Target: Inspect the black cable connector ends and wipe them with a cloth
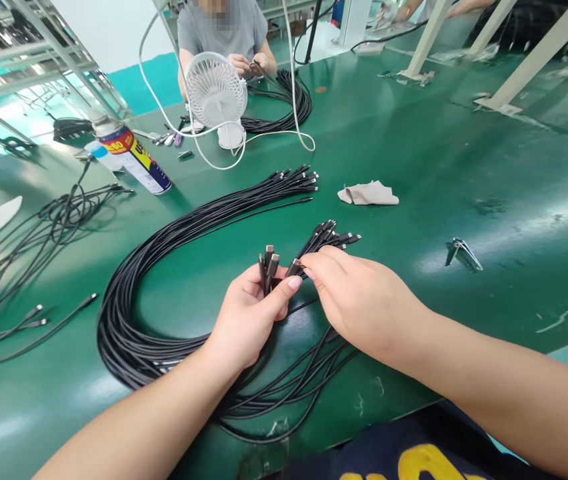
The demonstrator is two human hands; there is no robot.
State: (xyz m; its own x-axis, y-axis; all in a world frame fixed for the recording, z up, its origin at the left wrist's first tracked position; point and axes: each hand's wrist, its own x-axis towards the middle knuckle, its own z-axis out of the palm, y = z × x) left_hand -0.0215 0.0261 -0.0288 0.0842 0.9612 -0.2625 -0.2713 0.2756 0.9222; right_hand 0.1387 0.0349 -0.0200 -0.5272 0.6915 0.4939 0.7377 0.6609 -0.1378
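Several black cable ends with metal plugs (273, 267) stick up from my left hand (251, 310), its fingers closed round them. One plug leans right, under the left thumb. My right hand (364, 300) pinches at that plug's tip with thumb and forefinger; whether anything small is between them is hidden. Behind my hands a thick bundle of black cables (119, 300) curves in a U on the green table, both groups of plug ends pointing right. More black cable lengths (284, 400) loop beneath my wrists.
Loose cables (59, 220) lie tangled at left, near a spray can (137, 160). A white fan (217, 93) stands farther back. A crumpled cloth (369, 193) and nail clippers (464, 255) lie right. Across the table, a person (224, 33) handles another cable coil (294, 100).
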